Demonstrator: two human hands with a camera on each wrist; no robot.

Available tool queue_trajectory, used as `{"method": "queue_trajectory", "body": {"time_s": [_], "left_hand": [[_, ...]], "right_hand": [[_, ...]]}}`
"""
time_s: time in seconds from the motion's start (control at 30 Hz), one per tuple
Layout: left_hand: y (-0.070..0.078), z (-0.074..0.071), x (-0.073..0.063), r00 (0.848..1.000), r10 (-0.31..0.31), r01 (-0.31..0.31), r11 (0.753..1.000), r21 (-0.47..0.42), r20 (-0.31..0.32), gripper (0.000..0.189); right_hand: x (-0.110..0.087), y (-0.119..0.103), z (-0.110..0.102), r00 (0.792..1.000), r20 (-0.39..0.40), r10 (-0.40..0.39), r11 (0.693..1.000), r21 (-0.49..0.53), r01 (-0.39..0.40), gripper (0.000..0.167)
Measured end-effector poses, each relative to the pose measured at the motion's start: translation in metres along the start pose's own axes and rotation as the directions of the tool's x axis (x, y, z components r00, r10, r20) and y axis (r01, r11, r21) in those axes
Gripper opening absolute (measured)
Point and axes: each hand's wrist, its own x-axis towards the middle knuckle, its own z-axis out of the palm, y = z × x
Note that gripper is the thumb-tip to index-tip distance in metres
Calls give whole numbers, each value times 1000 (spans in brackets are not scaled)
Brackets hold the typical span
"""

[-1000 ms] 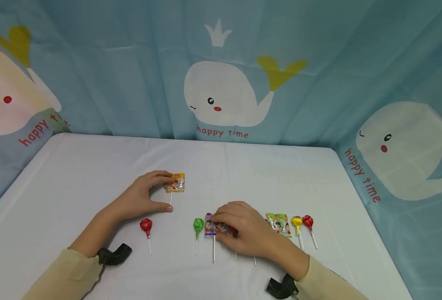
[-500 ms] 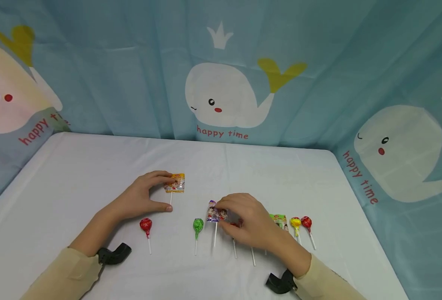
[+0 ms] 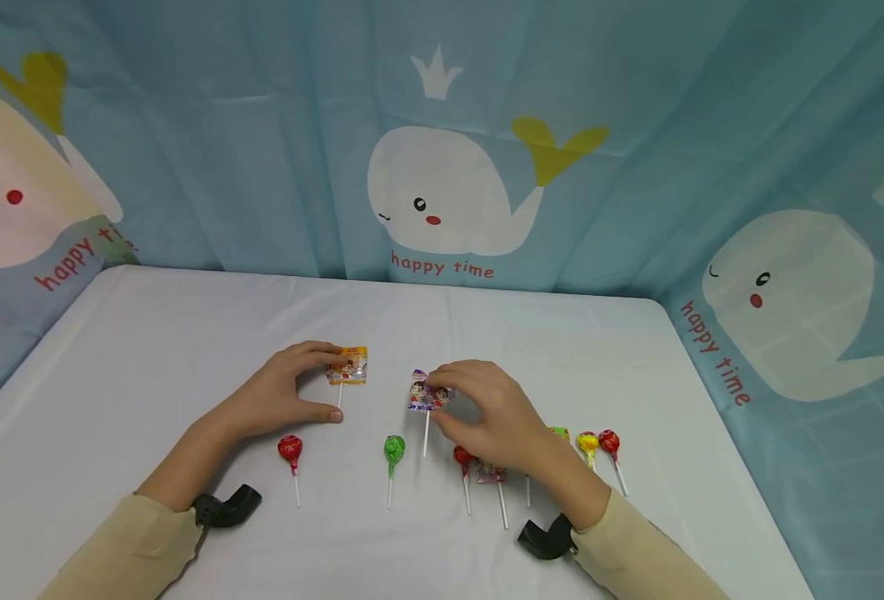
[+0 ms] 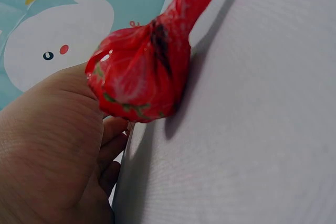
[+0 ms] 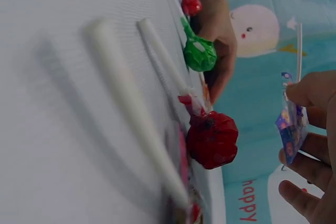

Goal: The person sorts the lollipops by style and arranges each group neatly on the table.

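My left hand (image 3: 280, 396) lies on its side on the table, fingertips on the wrapper of an orange-wrapped lollipop (image 3: 355, 368) and thumb beside its stick. Between right thumb and fingers I pinch a purple-wrapped lollipop (image 3: 419, 393); the right wrist view shows its flat wrapper (image 5: 292, 132) edge-on. My right hand (image 3: 494, 412) reaches over the row of sweets. Nearest to my left wrist is a red lollipop (image 3: 290, 448), large in the left wrist view. Green (image 3: 394, 450) and dark red (image 3: 462, 456) lollipops lie nearer me than the purple one.
Beside the dark red one lies a flat-wrapped lollipop (image 3: 491, 472). A green-wrapped one (image 3: 559, 432) is mostly hidden by my right arm. Yellow (image 3: 587, 442) and red (image 3: 610, 442) lollipops lie farther right. A whale-print curtain (image 3: 262, 167) hangs behind the white table (image 3: 187, 333).
My right hand has taken the purple-wrapped lollipop away from the row, toward the back of the table. More of the dark red and flat-wrapped lollipops shows. My left hand has stayed in place.
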Motion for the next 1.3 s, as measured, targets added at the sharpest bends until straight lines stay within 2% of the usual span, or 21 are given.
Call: {"method": "queue_trajectory", "body": {"time_s": [0.53,1.3], "left_hand": [[1,0,1,1000,-16,16,999,27,-6,80],[0,1,1,1000,19,-18,1000,24,-16,79]], "right_hand": [[27,0,9,999,-26,32,999,36,-31,33],[56,-11,25,996,-6,84,993,81,-83,32]]}}
